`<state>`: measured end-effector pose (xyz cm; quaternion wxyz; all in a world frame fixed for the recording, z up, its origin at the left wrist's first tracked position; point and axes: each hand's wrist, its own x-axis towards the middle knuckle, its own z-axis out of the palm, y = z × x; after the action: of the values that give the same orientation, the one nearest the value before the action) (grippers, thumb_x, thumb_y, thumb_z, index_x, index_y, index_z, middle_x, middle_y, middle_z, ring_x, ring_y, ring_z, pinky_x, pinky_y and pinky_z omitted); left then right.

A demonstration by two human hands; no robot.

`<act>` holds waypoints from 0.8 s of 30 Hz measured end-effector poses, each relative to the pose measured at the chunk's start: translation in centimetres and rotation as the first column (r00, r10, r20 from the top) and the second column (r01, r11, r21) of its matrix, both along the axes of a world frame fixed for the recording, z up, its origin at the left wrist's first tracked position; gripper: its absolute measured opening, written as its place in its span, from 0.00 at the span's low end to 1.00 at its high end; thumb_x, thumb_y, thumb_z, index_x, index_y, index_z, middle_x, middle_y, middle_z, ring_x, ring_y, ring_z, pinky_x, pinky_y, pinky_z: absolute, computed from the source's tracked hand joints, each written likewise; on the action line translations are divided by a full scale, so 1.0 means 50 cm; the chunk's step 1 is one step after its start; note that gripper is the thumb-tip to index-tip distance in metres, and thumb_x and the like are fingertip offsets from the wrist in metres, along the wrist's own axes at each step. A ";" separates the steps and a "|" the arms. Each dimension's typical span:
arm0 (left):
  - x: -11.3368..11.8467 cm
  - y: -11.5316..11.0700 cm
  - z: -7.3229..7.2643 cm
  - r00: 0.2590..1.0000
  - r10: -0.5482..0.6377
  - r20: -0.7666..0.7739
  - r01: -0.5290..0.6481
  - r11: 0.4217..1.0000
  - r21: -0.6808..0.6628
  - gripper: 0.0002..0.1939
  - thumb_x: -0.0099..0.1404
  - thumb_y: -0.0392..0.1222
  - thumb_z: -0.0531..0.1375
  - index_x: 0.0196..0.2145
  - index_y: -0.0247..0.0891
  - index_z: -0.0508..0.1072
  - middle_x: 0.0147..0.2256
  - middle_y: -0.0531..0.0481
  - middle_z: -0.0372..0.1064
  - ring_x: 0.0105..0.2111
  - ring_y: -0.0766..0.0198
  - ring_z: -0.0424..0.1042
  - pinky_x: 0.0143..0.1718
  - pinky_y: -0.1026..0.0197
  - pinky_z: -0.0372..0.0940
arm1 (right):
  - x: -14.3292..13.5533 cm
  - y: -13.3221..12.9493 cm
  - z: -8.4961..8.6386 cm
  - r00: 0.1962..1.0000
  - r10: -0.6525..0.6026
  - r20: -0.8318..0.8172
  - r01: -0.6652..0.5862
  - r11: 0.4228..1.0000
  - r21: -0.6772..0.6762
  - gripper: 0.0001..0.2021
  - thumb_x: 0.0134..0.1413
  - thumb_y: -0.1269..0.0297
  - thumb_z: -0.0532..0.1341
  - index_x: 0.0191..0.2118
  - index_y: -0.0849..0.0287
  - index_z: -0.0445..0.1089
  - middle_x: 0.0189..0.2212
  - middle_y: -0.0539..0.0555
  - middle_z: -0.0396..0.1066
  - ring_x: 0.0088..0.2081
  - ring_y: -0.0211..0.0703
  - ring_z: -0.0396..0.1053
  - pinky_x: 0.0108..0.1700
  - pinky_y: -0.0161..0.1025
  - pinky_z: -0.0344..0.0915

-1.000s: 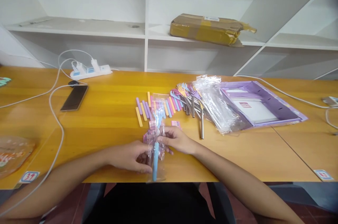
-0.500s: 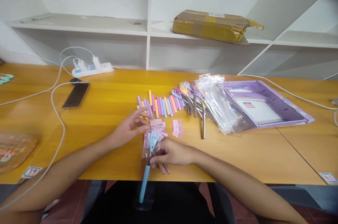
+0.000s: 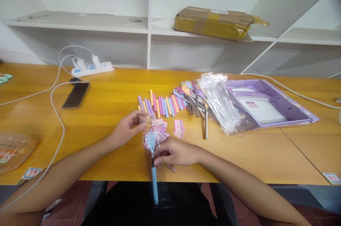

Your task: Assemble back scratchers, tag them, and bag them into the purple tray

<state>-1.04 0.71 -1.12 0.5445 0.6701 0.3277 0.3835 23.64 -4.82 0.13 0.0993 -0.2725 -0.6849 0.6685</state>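
A light blue hand-shaped back scratcher [image 3: 155,185] lies inside a clear plastic bag, claw end away from me, its handle reaching past the table edge over my lap. My right hand [image 3: 176,153] pinches it at the neck through the bag. To the upper left of the claw is my left hand [image 3: 129,128], its fingers curled. Something clear and shiny shows at its fingertips, too faint to make out. Pink printed cards [image 3: 159,124] lie just beyond the claw, partly under the bag. Another small stack of pink cards [image 3: 178,128] sits to the right.
Coloured handle sleeves [image 3: 165,107] lie in a row beyond the cards. Metal back scratchers [image 3: 206,123] and clear bags [image 3: 221,108] are heaped beside a purple box [image 3: 290,123]. A phone [image 3: 76,95], power strip [image 3: 93,69] and white cables occupy the left; a taped carton [image 3: 210,23] rests on the shelf.
The back scratcher's handle end has swung to the right, so it now points almost straight at me. My left hand has drawn back slightly to the left, away from the cards.
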 end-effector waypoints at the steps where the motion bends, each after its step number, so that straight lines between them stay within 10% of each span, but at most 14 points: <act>1: 0.001 -0.001 0.001 1.000 -0.004 -0.007 0.004 1.000 -0.003 0.16 0.71 0.45 0.64 0.54 0.40 0.72 0.42 0.49 0.73 0.39 0.64 0.72 0.43 0.61 0.69 | 0.006 0.004 0.004 1.000 -0.008 0.002 0.008 0.995 0.102 0.18 0.67 0.49 0.63 0.36 0.60 0.74 0.26 0.47 0.73 0.21 0.31 0.64 0.26 0.32 0.61; 5: -0.001 -0.002 0.008 1.000 0.012 -0.011 -0.012 0.999 -0.034 0.16 0.72 0.46 0.63 0.54 0.39 0.72 0.37 0.51 0.72 0.36 0.65 0.72 0.41 0.61 0.68 | 0.041 0.030 0.006 0.960 -0.276 0.055 0.187 0.773 0.606 0.18 0.73 0.54 0.55 0.34 0.58 0.71 0.27 0.50 0.71 0.28 0.36 0.65 0.33 0.36 0.59; 9: -0.006 0.005 0.007 0.998 0.067 -0.018 -0.068 0.994 -0.080 0.14 0.72 0.48 0.62 0.50 0.38 0.73 0.33 0.52 0.72 0.34 0.65 0.72 0.40 0.60 0.68 | 0.065 0.049 -0.009 0.880 -0.429 0.206 0.105 0.597 0.795 0.15 0.64 0.50 0.66 0.36 0.57 0.68 0.32 0.51 0.71 0.31 0.39 0.65 0.34 0.37 0.57; 15: 0.000 0.009 -0.008 0.997 0.072 0.000 -0.072 0.993 -0.096 0.18 0.62 0.46 0.72 0.45 0.38 0.74 0.44 0.47 0.73 0.45 0.60 0.74 0.50 0.55 0.70 | 0.056 0.046 -0.026 0.865 -0.417 0.278 0.033 0.601 0.798 0.19 0.55 0.50 0.73 0.38 0.57 0.67 0.37 0.52 0.72 0.35 0.41 0.67 0.35 0.36 0.55; 24: -0.002 0.011 -0.005 0.996 0.073 -0.050 -0.075 0.996 -0.050 0.12 0.69 0.49 0.66 0.42 0.38 0.75 0.40 0.48 0.75 0.42 0.61 0.74 0.47 0.57 0.69 | 0.062 0.057 -0.020 0.879 -0.456 0.139 0.311 0.769 0.558 0.11 0.64 0.58 0.67 0.45 0.56 0.67 0.27 0.44 0.67 0.28 0.38 0.64 0.32 0.35 0.56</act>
<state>-1.14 1.26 -1.36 0.5391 0.6521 0.3753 0.3784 26.73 -1.96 -0.89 0.2119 -0.4578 -0.7752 0.3803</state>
